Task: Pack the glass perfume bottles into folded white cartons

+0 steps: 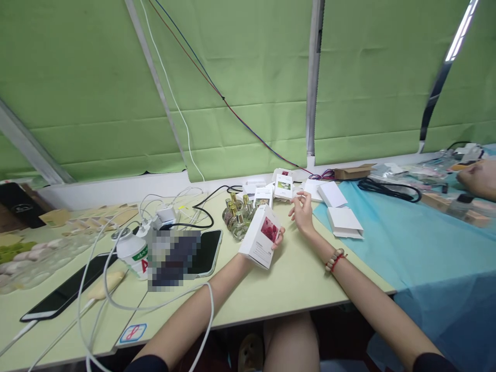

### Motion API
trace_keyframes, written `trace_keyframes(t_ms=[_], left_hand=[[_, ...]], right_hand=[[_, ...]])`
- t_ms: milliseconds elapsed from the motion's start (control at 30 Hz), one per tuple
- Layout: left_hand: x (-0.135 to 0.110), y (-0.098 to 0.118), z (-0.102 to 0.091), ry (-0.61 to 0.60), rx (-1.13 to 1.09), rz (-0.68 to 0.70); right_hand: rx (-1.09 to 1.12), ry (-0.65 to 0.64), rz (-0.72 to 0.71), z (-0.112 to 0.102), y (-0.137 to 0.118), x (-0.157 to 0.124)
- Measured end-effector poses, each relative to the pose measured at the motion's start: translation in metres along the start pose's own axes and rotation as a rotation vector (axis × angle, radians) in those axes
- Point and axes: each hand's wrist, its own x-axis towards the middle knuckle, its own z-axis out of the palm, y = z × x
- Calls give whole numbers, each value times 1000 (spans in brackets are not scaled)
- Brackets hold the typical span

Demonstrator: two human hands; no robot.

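My left hand [277, 238] grips a small white carton [260, 236] with a red flower picture on its front, held tilted just above the pale green table [287, 284]. My right hand [302, 211] hovers beside it to the right, fingers loosely curled and apart, holding nothing. A bead bracelet with a red cord [335, 260] sits on that wrist. Just behind the carton stands a cluster of small glass perfume bottles with gold caps [236, 214]. More white cartons [282, 186] stand at the back.
Flat white box pieces [343, 219] lie on a blue cloth [426, 243] to the right. Phones [207, 250], a white bottle [134, 250], a charger [166, 214] and white cables [116, 305] crowd the left. Another person's hand [478, 178] rests at far right.
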Motion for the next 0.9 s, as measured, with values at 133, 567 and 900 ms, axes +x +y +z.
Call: trace_keyframes(t_ms=[133, 567, 900], left_hand=[[-5, 8, -1, -375, -364, -366], [-47, 46, 54, 136, 204, 299], [-61, 29, 60, 118, -11, 324]], right_hand=[[-115, -108, -54, 0, 4, -3], [-520, -460, -235, 6, 16, -16], [-634, -499, -657, 67, -22, -1]])
